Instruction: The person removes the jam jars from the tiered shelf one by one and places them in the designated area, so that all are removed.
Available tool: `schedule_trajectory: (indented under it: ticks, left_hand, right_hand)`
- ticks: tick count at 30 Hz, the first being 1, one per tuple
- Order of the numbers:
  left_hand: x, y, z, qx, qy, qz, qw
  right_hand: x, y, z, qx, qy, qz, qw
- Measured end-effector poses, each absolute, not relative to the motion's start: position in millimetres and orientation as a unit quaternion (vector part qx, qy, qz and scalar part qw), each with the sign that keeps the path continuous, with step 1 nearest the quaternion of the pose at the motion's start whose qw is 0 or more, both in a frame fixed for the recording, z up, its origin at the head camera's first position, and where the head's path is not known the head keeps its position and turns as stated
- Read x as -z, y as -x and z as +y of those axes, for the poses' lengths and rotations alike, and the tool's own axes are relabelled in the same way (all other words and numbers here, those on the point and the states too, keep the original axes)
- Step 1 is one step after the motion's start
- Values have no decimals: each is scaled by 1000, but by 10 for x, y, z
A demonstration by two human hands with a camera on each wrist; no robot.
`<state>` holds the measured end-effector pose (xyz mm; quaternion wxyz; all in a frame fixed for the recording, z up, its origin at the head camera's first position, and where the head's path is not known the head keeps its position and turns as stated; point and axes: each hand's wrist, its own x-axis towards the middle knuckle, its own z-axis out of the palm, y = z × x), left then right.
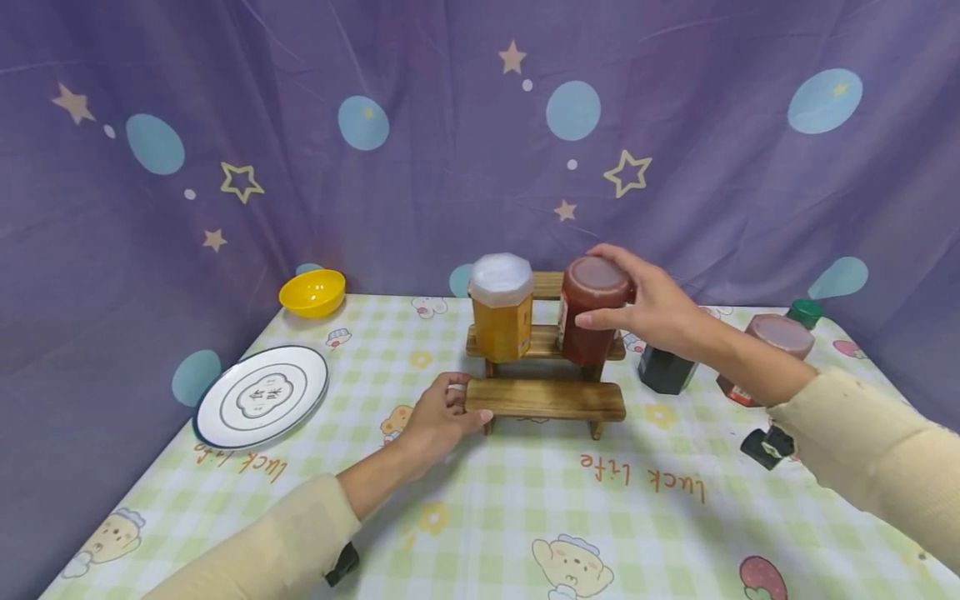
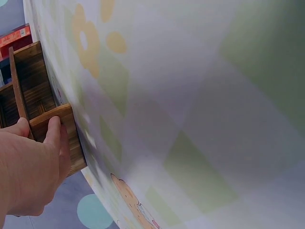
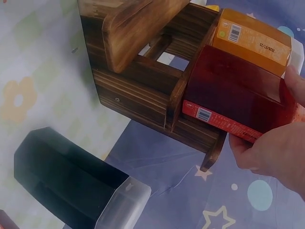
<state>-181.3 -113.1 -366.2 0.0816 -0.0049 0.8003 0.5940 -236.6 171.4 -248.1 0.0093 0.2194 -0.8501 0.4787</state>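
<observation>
A stepped wooden rack (image 1: 545, 399) stands on the checked tablecloth. My left hand (image 1: 435, 425) grips the left end of its low front step, with the thumb at the front edge; the left wrist view shows fingers (image 2: 53, 131) against the side panel. My right hand (image 1: 663, 312) holds a dark red jar (image 1: 592, 325) with a translucent lid from the right, thumb in front. In the right wrist view the red jar (image 3: 238, 95) is at the rack's upper step, beside an amber jar (image 3: 252, 40). That amber jar (image 1: 504, 325) stands upright with a white lid on the left side.
Right of the rack are a black jar (image 1: 666, 371), partly under my right forearm, another jar with a pale lid (image 1: 780, 333), and a green cap (image 1: 805, 312). At left lie a white plate (image 1: 225, 408) and a yellow bowl (image 1: 313, 298). A purple curtain (image 1: 465, 167) hangs behind.
</observation>
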Motion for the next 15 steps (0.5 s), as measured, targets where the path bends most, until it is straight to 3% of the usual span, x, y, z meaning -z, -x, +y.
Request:
schedule_trajectory:
  ticks: [15]
  left_hand:
    - [3657,1815,-1132,-593,5,801,86]
  right_hand:
    - [2270,2193,1786,-482,-207,-850,43]
